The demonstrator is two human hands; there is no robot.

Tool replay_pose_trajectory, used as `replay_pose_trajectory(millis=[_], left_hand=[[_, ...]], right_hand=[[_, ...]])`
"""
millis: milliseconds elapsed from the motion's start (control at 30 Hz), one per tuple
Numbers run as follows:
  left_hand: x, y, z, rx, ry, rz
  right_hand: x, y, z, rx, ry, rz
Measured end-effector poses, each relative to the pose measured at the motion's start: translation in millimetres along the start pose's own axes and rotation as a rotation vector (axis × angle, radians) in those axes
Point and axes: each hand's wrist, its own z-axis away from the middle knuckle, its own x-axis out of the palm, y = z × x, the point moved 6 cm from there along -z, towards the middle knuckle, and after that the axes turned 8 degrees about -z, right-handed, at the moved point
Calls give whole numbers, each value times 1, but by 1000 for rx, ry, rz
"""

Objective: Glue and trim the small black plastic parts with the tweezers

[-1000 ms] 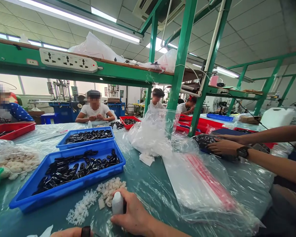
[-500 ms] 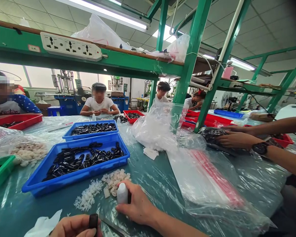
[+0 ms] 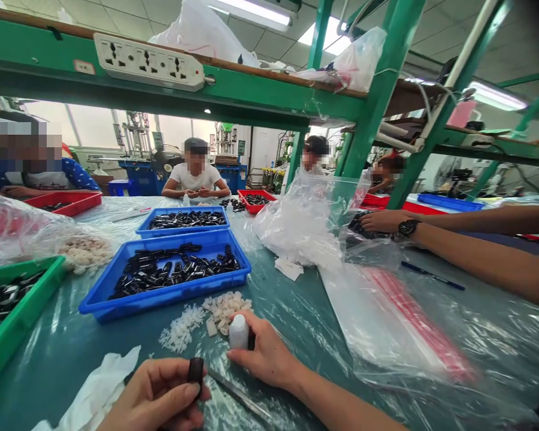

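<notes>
Left hand (image 3: 155, 395) low at bottom edge, back of hand toward camera, fingers curled, thumb and forefinger pinched on a small black plastic cap-shaped part (image 3: 195, 370) held upright. Right hand (image 3: 263, 354) rests further forward, fingers wrapped around a small white plastic squeeze bottle (image 3: 238, 332) standing upright. Right forearm bare, running back to lower right out of frame.

Bare forearms (no sleeves), hands ungloved.
</notes>
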Motion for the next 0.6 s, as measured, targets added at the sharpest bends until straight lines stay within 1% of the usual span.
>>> replay_pose_trajectory(millis=[33, 100, 300, 467, 600], left_hand=[[2, 2, 1, 9, -29, -19], [3, 6, 2, 38, -44, -5], [1, 6, -3, 78, -16, 130], [1, 5, -5, 66, -14, 261], [1, 4, -6, 43, -30, 298]], right_hand=[[0, 0, 0, 1, 0, -7], [1, 2, 0, 3, 0, -19], [4, 8, -3, -9, -38, -48], [4, 12, -3, -16, -45, -35], [4, 16, -4, -10, -50, -33]])
